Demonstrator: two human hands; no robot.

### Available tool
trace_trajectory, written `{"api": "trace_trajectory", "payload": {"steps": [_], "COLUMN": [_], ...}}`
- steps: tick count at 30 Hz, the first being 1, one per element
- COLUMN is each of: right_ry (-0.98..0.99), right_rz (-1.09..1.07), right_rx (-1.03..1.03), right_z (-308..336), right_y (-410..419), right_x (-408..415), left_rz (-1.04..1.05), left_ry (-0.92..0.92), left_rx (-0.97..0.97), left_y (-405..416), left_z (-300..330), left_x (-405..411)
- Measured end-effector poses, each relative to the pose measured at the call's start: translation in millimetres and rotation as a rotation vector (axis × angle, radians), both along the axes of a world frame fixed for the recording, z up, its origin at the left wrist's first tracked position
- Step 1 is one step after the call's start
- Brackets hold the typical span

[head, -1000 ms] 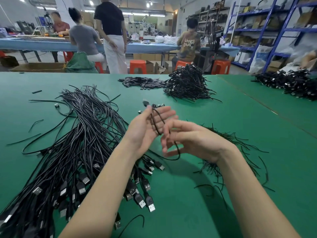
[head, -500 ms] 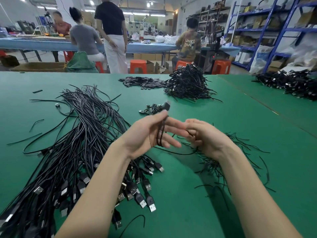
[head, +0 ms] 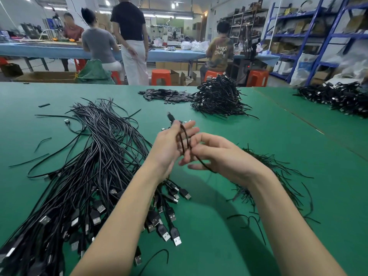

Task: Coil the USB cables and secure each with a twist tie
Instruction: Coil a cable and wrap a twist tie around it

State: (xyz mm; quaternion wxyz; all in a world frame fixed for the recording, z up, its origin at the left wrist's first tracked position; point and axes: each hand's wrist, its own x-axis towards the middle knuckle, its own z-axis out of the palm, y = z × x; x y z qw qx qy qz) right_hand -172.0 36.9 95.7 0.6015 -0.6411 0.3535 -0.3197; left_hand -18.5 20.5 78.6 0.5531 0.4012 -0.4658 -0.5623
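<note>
My left hand [head: 169, 148] has the black USB cable [head: 184, 140] looped over its fingers above the green table [head: 229, 246], and my right hand [head: 221, 156] pinches its loose end just beside. Twist ties [head: 278, 168] sit under my right wrist.

left hand [head: 169, 148] looped with cable [head: 184, 140], right hand [head: 223, 158] pinching it (above green table [head: 258, 136])
</note>
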Motion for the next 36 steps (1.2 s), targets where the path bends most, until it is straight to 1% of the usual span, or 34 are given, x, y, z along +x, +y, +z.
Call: {"api": "trace_trajectory", "payload": {"steps": [1, 2, 4, 6, 8, 10, 13, 14, 16, 18, 20, 22, 24, 25, 28, 30, 32, 33, 34, 36], "right_ry": [0.007, 0.028, 0.11, 0.196, 0.256, 0.295, 0.446, 0.456, 0.417, 0.43, 0.481, 0.48, 0.432, 0.412, 0.267, 0.175, 0.17, 0.174, 0.171, 0.161], "right_rz": [0.07, 0.131, 0.201, 0.219, 0.186, 0.061, -0.222, -0.286, -0.356, -0.41, -0.456, -0.493, -0.486, -0.466, -0.376, -0.299, -0.218, -0.181, -0.153, -0.117], "right_rx": [0.05, 0.089, 0.126, 0.134, 0.134, 0.11, -0.053, -0.099, -0.167, -0.257, -0.36, -0.415, -0.417, -0.42, -0.359, -0.285, -0.251, -0.238, -0.222, -0.184], "right_z": [-4, -9, -18, -27, -34, -38, -42, -41, -38, -35, -33, -29, -24, -22, -16, -15, -15, -16, -18, -20], "right_y": [0, -1, -3, -7, -10, -13, -21, -23, -25, -25, -25, -25, -23, -22, -17, -13, -10, -9, -8, -8], "right_x": [-1, -2, -3, -5, -6, -9, -17, -19, -23, -22, -20, -20, -21, -20, -9, -2, 2, 4, 5, 5], "left_rz": [-0.046, -0.087, -0.187, -0.272, -0.351, -0.441, -0.618, -0.673, -0.759, -0.806, -0.767, -0.604, -0.416, -0.343, -0.181, -0.101, -0.088, -0.089, -0.092, -0.099], "left_ry": [0.138, 0.229, 0.35, 0.403, 0.387, 0.314, 0.168, 0.103, -0.076, -0.244, -0.347, -0.481, -0.653, -0.674, -0.526, -0.333, -0.077, 0.021, 0.09, 0.17], "left_rx": [0.004, -0.012, -0.061, -0.091, -0.105, -0.109, -0.077, -0.054, 0.001, 0.092, 0.185, 0.213, 0.187, 0.176, 0.157, 0.17, 0.19, 0.193, 0.195, 0.194], "left_y": [-1, -1, 1, 3, 5, 7, 8, 8, 6, 5, 3, 0, -3, -4, -7, -9, -10, -9, -9, -8], "left_z": [2, 4, 6, 8, 9, 9, 5, 4, -1, -6, -11, -16, -20, -22, -25, -26, -25, -24, -23, -21], "left_x": [5, 10, 18, 22, 23, 23, 29, 30, 30, 24, 17, 14, 14, 13, 6, 3, 3, 4, 4, 6]}}
